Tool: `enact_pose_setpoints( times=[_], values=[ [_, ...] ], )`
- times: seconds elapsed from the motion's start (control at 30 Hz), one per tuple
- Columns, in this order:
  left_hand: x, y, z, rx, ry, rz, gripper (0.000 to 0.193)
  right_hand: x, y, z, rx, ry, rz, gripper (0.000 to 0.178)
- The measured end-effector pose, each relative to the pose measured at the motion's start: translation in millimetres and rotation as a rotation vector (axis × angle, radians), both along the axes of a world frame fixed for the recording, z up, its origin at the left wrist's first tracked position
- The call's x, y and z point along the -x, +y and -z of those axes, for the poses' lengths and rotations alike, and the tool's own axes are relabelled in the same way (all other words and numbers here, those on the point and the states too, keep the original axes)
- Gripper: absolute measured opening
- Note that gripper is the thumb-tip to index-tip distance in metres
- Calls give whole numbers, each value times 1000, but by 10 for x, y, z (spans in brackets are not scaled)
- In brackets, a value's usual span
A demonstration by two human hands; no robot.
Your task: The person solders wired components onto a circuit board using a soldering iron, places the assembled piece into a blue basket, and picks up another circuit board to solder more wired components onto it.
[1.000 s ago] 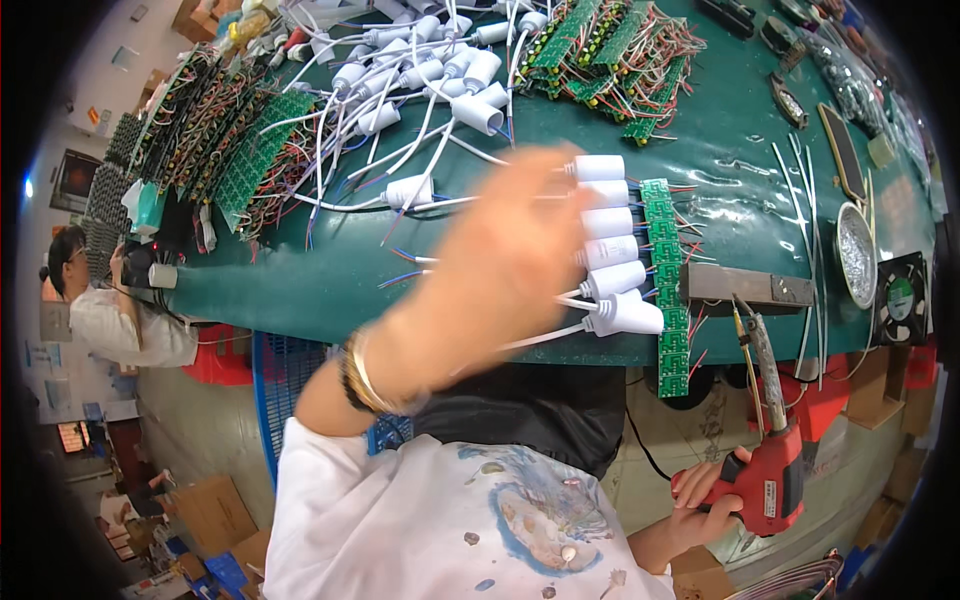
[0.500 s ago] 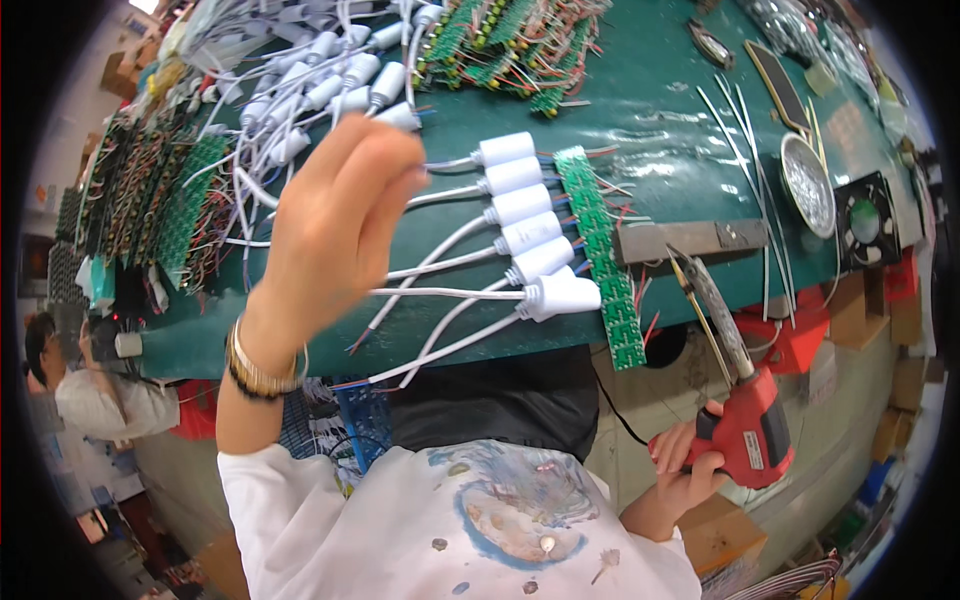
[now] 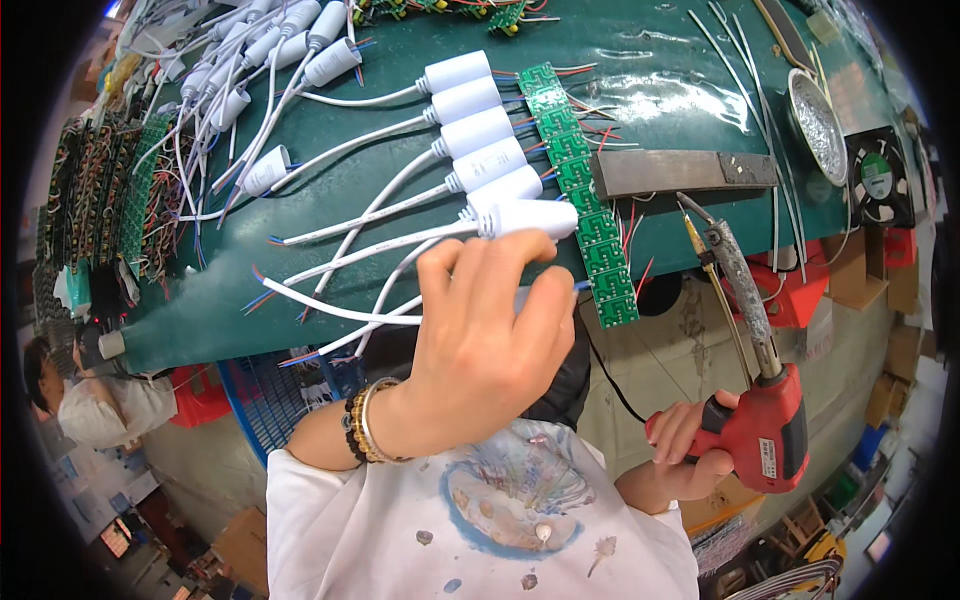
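My left hand (image 3: 490, 330) is closed around a white cylindrical housing (image 3: 523, 296), mostly hidden behind the fingers; its blue wire reaches the lower part of a green circuit board strip (image 3: 575, 175). Above it, several similar white housings (image 3: 470, 135) lie in a row, with white cables (image 3: 375, 205) trailing left and coloured wires pointing to the board. My right hand (image 3: 690, 450) is wrapped round the red and black handle of a soldering gun (image 3: 755, 425), with a thin brass-coloured feed tube beside its barrel. Its tip is just below a grey metal bar (image 3: 660, 174) next to the board.
A pile of white housings with cables (image 3: 265, 55) lies at the far left, near stacked circuit boards (image 3: 100, 200). Loose white wires (image 3: 765, 130), a metal dish (image 3: 815, 125) and a small fan (image 3: 878, 180) are at the right. Mist drifts from a white cylinder (image 3: 111, 345). A person (image 3: 95, 400) sits at left.
My left hand has come down and right from the cables to the lower end of the row, closing on a housing. The view has shifted; the soldering gun stays by the metal bar.
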State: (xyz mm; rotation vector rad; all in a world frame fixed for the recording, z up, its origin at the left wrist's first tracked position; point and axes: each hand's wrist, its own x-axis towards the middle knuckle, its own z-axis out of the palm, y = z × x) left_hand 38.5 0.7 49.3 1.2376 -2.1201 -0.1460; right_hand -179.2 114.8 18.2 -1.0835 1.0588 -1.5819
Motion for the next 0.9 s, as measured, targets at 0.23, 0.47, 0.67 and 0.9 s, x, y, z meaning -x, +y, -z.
enact_pose_setpoints(
  times=[0.23, 0.47, 0.67, 0.9],
  values=[
    [104, -159, 93, 33, 1, -26, 7, 97, 96, 38, -43, -46, -37, 83],
    [58, -184, 44, -93, -17, -36, 11, 181, 198, 15, -52, -72, -76, 82],
    [108, -202, 126, -6, -51, -75, 10, 178, 234, 18, -46, -36, -80, 79],
    [110, -201, 121, -33, -55, -81, 10, 279, 287, 29, -130, 1, -167, 89]
  ],
)
